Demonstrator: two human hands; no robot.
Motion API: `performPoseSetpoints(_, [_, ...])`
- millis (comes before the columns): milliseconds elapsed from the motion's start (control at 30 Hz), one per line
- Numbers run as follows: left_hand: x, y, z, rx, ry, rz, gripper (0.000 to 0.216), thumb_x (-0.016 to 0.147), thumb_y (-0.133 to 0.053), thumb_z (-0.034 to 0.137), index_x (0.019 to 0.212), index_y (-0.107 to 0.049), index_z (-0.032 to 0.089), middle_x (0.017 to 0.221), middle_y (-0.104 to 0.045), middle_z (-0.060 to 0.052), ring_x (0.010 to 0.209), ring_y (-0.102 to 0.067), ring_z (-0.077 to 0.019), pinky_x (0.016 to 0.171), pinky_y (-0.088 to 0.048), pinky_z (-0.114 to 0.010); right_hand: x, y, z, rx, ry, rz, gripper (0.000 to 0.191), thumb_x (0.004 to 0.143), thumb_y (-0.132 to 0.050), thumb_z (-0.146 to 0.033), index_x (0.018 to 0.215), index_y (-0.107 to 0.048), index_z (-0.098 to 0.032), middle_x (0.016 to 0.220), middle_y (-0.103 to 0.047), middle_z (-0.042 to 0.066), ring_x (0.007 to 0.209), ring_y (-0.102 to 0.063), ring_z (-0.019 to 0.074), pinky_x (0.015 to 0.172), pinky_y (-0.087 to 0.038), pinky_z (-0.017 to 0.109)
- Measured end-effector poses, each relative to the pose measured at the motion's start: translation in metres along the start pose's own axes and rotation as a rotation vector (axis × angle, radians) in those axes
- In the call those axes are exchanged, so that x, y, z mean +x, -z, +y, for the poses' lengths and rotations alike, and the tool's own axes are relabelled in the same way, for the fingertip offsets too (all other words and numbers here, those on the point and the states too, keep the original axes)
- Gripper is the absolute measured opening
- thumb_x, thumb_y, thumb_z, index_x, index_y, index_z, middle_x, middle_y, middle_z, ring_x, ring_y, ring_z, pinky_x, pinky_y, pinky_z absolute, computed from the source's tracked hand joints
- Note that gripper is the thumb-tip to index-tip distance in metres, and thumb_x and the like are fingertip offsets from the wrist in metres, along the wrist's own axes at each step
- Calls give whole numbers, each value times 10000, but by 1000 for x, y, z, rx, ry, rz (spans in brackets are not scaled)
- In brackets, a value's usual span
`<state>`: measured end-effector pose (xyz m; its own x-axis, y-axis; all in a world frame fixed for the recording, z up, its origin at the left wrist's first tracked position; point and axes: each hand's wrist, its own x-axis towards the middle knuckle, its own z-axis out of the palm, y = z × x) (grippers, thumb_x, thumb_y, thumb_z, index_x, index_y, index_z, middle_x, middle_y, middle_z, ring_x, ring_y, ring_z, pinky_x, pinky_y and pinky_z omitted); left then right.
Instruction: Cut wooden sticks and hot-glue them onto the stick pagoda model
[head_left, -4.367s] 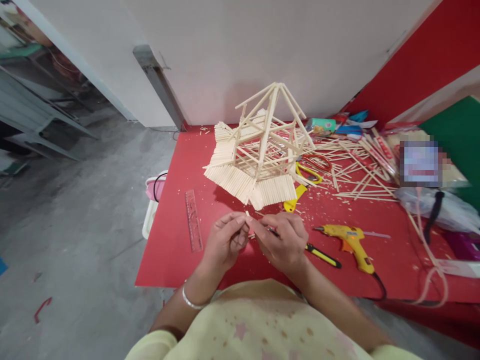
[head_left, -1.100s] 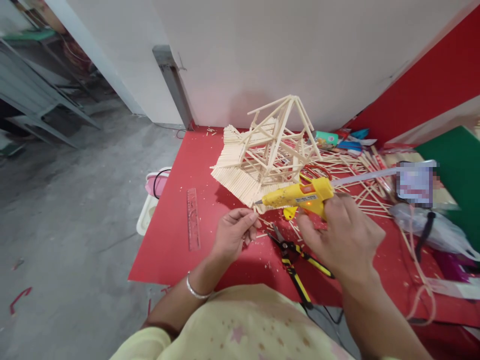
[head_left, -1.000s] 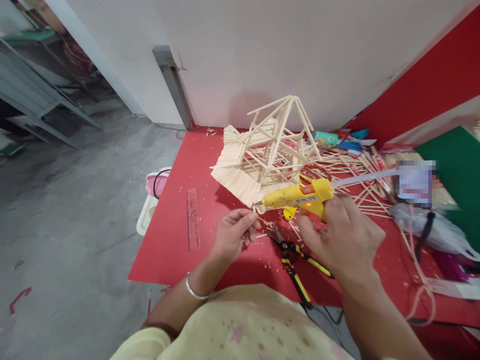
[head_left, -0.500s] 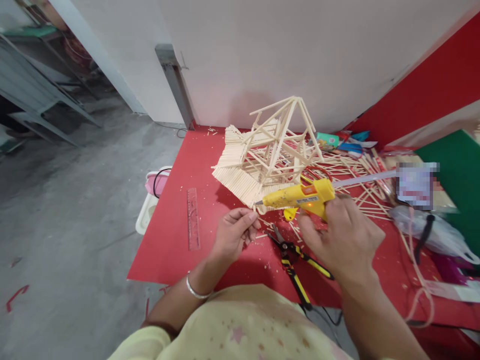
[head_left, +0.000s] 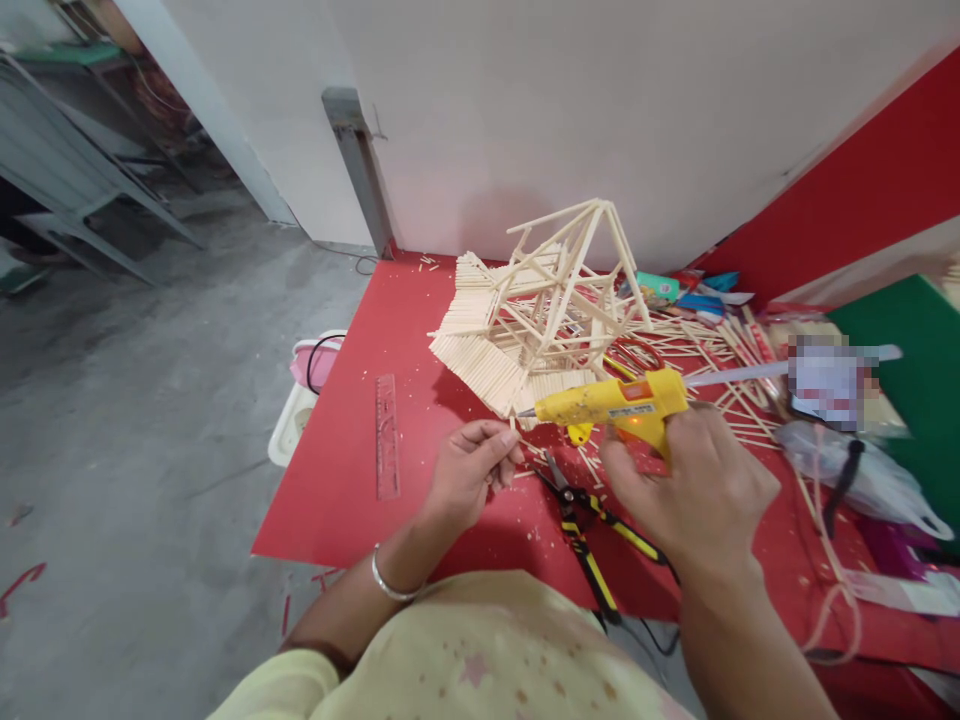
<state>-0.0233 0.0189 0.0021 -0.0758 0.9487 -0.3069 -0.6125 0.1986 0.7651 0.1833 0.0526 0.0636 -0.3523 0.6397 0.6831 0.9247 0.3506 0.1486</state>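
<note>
My right hand [head_left: 701, 480] is wrapped round a yellow hot glue gun [head_left: 611, 402], whose nozzle points left with a clear glue stick [head_left: 739, 374] poking out of its back. Just left of the nozzle, my left hand [head_left: 480, 462] pinches a short piece of wooden stick [head_left: 513, 424] between thumb and forefinger. Behind both hands stands a model made of pale wooden sticks [head_left: 480, 370], with an open, pointed frame on top and slatted panels below. The nozzle tip is close to the pinched stick; whether they touch I cannot tell.
Yellow-and-black pruning shears [head_left: 581, 510] lie spread on the red table [head_left: 330, 480] near its front edge. A clear ruler [head_left: 387, 437] lies at left. Loose sticks [head_left: 739, 390], red-handled scissors [head_left: 636, 355] and a plastic bag [head_left: 862, 470] are at right. A wall [head_left: 465, 120] rises behind.
The glue gun has shifted slightly right, its nozzle drawing back a little from the model's corner. My left hand stays nearly in place, and the short stick shows more clearly at its fingertips.
</note>
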Motion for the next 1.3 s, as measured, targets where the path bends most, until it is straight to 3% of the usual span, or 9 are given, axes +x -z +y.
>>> performPoseSetpoints(233, [0,-2,0,-4,13,-6,311,709,-859,385,729,-686,128,595,-684,-5,383,-509,-45,352,-353,-147,-1,-5,1,20,-32,17,327,812,-709,-443,831,-492,-199,752,-549,-16,603,-474,112,530,-286,271])
performPoseSetpoints(500, [4,1,-3,-20,18,-33,318,707,-856,398,739,-684,133,600,-681,1,390,-506,-42,358,-352,-153,0,-7,-1,9,-47,3,312,818,-699,-425,788,-473,-212,705,-488,-28,603,-450,119,545,-264,270])
performPoseSetpoints(1300, [6,5,-4,-21,-9,-54,322,735,-835,418,742,-673,140,625,-685,-5,402,-498,-41,383,-354,-164,8,-4,-6,-97,47,32,310,814,-703,-443,890,-567,-175,798,-636,41,643,-549,151,544,-285,279])
